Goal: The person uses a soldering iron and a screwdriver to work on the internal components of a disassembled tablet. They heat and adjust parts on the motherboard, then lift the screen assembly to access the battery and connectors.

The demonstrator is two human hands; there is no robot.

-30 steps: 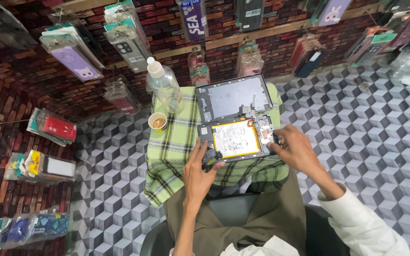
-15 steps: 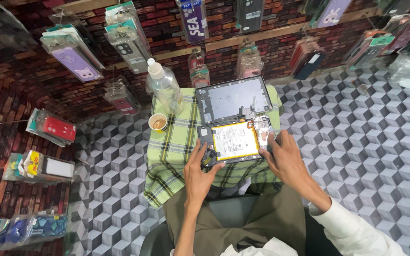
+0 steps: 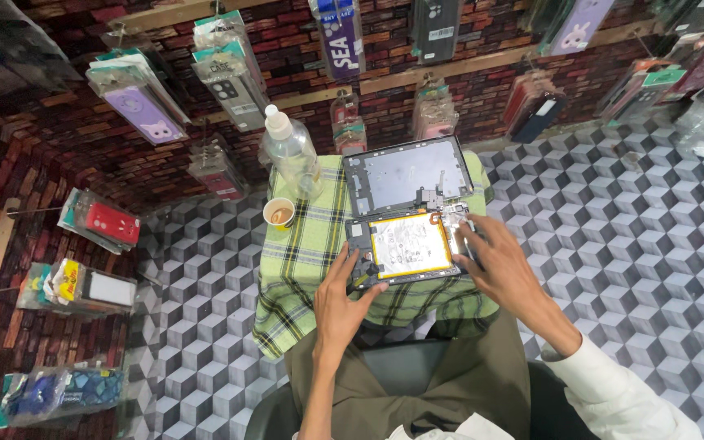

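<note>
An opened tablet (image 3: 407,246) with a white battery framed in yellow lies on a green plaid cloth (image 3: 311,253) over a small table. My left hand (image 3: 342,305) rests at the tablet's near left corner, fingers on its edge. Over the tablet's right edge lies my right hand (image 3: 500,262), fingertips on the circuit area; I cannot tell whether it holds a small tool. Just behind the tablet sits its detached grey back panel (image 3: 407,173), inner side up.
A clear plastic bottle (image 3: 291,152) and a small paper cup (image 3: 279,213) stand at the table's far left. Phone cases in packets hang on the brick-pattern wall behind and to the left. The floor has a cube pattern. My knees are under the table's near edge.
My right hand has slid from the tablet's far right corner down along its right edge, toward me. The left hand has stayed at the near left corner.
</note>
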